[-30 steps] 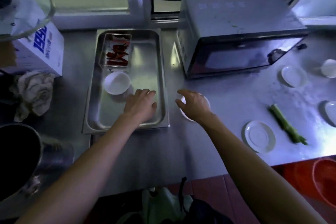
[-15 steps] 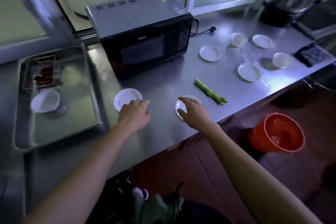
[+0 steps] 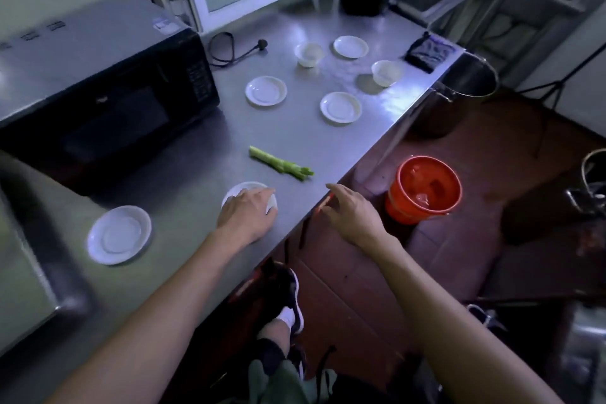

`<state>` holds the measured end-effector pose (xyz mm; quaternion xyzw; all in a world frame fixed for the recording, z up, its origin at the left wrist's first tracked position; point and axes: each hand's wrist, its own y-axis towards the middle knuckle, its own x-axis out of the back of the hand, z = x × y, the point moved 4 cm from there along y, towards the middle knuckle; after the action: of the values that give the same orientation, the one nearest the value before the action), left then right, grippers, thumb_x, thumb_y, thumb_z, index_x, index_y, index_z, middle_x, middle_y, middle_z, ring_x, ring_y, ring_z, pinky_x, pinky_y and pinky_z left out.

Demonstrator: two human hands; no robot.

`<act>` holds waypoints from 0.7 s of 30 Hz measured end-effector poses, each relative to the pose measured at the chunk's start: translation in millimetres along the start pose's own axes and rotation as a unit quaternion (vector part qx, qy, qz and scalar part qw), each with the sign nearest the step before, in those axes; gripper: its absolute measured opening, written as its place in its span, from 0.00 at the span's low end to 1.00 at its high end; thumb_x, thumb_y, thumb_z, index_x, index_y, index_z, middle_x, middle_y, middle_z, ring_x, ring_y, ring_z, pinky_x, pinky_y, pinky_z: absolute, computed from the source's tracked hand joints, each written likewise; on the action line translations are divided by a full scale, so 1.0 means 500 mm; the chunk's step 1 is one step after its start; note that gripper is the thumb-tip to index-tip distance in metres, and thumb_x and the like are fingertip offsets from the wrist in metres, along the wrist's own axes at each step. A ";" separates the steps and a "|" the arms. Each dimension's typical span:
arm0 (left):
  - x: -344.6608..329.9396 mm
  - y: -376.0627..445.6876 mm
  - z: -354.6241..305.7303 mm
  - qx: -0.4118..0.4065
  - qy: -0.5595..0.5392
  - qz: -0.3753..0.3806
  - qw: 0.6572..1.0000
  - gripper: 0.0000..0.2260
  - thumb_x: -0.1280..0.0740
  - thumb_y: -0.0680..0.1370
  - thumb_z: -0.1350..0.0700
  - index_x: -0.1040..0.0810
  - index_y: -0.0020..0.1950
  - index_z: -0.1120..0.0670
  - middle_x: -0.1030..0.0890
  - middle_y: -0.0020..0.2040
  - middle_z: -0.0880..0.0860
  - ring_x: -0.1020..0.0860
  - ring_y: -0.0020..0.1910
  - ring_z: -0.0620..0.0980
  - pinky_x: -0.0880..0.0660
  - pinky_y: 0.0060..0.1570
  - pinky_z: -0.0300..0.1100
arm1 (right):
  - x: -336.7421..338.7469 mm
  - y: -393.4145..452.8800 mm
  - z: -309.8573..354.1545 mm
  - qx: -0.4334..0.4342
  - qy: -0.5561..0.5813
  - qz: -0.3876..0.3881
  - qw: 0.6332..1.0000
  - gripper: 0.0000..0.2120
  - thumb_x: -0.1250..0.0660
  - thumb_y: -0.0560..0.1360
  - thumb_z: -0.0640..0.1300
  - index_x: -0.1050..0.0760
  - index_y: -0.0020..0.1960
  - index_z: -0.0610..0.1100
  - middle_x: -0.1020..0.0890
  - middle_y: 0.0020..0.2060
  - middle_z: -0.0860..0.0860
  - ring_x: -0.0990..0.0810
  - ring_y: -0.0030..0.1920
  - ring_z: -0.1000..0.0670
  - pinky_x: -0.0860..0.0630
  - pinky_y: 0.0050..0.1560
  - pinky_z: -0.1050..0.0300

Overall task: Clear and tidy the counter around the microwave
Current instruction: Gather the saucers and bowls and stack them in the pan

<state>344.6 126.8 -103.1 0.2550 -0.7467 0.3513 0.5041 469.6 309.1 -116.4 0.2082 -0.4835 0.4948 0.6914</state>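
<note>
My left hand (image 3: 247, 216) lies palm down on a small white saucer (image 3: 241, 191) near the counter's front edge, its fingers spread over the near half. My right hand (image 3: 352, 210) hovers just past the counter edge with fingers loosely extended, holding nothing. A second saucer (image 3: 118, 234) sits free to the left. A green vegetable stalk (image 3: 278, 163) lies just beyond my hands. The black microwave (image 3: 98, 75) stands at the back left. Three more saucers (image 3: 266, 90), (image 3: 340, 107), (image 3: 350, 46) and two white cups (image 3: 308, 54), (image 3: 386, 72) are scattered to the right of it.
The microwave's unplugged cord (image 3: 236, 49) lies by the window. A dark cloth (image 3: 428, 54) sits at the counter's far corner. A steel pot (image 3: 459, 88) and a red bucket (image 3: 426, 188) stand on the floor beside the counter. A steel tray's corner (image 3: 19, 272) shows at left.
The view has swung right, away from the tray. My left hand moved from the left saucer onto the saucer my right hand had covered. My right hand shifted right, past the counter edge.
</note>
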 end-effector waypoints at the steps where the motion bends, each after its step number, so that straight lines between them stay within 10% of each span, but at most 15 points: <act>1: -0.004 0.025 -0.020 -0.010 -0.005 0.006 1.000 0.21 0.41 0.81 0.47 0.30 0.74 0.49 0.26 0.71 0.51 0.29 0.69 0.54 0.30 0.65 0.49 | 0.009 0.009 -0.017 -0.005 -0.002 -0.002 1.000 0.27 0.34 0.77 0.51 0.33 0.74 0.49 0.27 0.71 0.51 0.26 0.67 0.43 0.26 0.62 0.43; 21: -0.004 0.497 -0.394 -0.162 0.027 0.063 0.984 0.21 0.41 0.81 0.46 0.31 0.74 0.47 0.26 0.71 0.51 0.28 0.67 0.55 0.31 0.65 0.50 | 0.227 0.248 -0.335 -0.117 0.003 -0.041 0.992 0.24 0.34 0.79 0.49 0.32 0.73 0.47 0.25 0.69 0.49 0.25 0.66 0.44 0.26 0.62 0.46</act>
<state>276.0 435.7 -123.2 0.1128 -0.7946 0.2632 0.5353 442.0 544.8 -115.5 0.1437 -0.5272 0.4067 0.7321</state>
